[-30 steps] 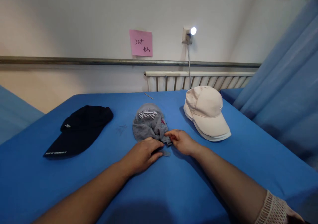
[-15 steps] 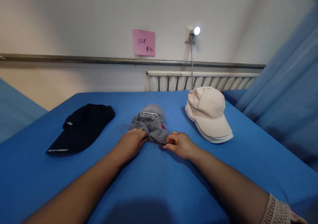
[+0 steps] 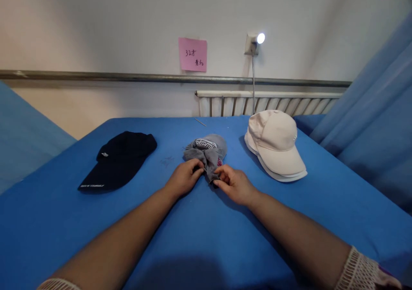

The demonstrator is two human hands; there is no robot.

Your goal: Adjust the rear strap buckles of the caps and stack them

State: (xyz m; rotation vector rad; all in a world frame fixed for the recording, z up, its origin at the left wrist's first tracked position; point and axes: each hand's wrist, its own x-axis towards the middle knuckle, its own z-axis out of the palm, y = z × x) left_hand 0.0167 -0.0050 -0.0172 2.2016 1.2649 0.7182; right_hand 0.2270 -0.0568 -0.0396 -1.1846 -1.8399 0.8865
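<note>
A grey cap point(image 3: 210, 150) with a white-lettered patch and a small red mark lies crumpled on the blue-covered bed point(image 3: 199, 238). My left hand point(image 3: 186, 176) is closed on its near left edge, thumb and fingers pinching the cloth. At the near right edge, my right hand point(image 3: 233, 185) pinches a gathered fold of the same cap. To the left rests a black cap point(image 3: 124, 159), its brim toward me. Stacked cream caps point(image 3: 275, 142) sit to the right, apart from my hands.
A thin stick-like piece point(image 3: 200, 122) lies near the far edge. Behind are a radiator point(image 3: 270, 101), a metal rail point(image 3: 128, 77), a pink note point(image 3: 193, 55) and a socket with a lit plug point(image 3: 254, 43). A blue curtain point(image 3: 373, 110) hangs at right.
The grey cap has turned and bunched narrower at its near side. My left hand has moved right, closer to my right hand. The whole view has shifted slightly.
</note>
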